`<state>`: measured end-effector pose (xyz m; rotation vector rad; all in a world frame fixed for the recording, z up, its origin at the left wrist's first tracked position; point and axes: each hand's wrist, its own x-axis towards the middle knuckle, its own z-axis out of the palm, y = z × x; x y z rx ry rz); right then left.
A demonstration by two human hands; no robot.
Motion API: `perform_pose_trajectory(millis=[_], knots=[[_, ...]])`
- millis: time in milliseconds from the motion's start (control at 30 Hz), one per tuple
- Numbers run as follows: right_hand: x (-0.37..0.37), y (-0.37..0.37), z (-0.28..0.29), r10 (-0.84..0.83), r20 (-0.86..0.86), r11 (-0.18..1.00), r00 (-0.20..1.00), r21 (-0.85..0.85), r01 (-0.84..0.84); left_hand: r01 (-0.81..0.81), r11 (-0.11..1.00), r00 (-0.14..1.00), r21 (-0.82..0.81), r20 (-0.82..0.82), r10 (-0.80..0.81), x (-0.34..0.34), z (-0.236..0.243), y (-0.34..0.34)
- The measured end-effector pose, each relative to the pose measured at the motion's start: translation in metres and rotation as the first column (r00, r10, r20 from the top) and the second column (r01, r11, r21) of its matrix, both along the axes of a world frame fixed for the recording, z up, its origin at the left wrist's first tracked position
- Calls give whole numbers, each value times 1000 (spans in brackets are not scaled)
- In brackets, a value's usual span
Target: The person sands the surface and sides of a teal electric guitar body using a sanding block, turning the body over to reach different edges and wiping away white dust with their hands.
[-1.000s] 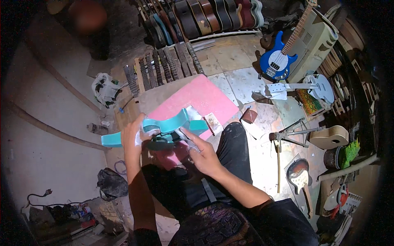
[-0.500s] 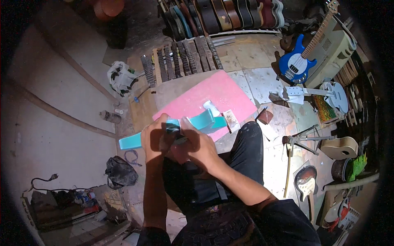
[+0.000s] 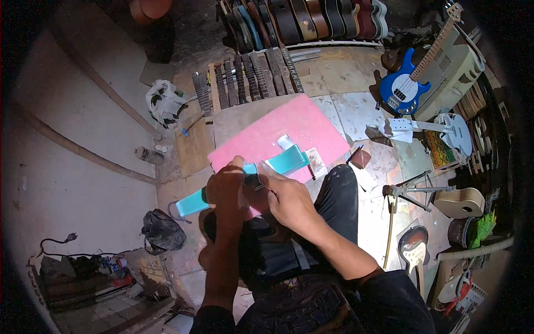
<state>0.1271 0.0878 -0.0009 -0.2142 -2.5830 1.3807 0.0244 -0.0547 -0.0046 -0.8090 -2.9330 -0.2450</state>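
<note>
The left hand (image 3: 227, 186), forearm nearly upright, wraps its fingers over the turquoise body (image 3: 286, 161), above the near edge of the pink sheet (image 3: 311, 122). The right hand (image 3: 290, 200) slants in, fingers curled at the body's middle, their grip unclear. Since half a second ago, the body's left end sits lower and the left hand farther right.

Hard light burns the floor (image 3: 371, 225) at right nearly white; left wall (image 3: 83, 195) dim. Left hand (image 3: 226, 188) shadowed, right hand (image 3: 290, 201) lit. Picture's rim black, grainy, straight edges bowing.
</note>
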Motion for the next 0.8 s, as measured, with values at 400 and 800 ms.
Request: perform_pose_trajectory(millis=[400, 800], knots=[[-9, 3, -14, -45, -125, 992, 991, 114, 59, 121, 992, 980, 32, -161, -115, 7, 6, 6], [4, -6, 3, 58, 2, 993, 998, 104, -58, 48, 997, 999, 65, -22, -46, 1, -2, -11]])
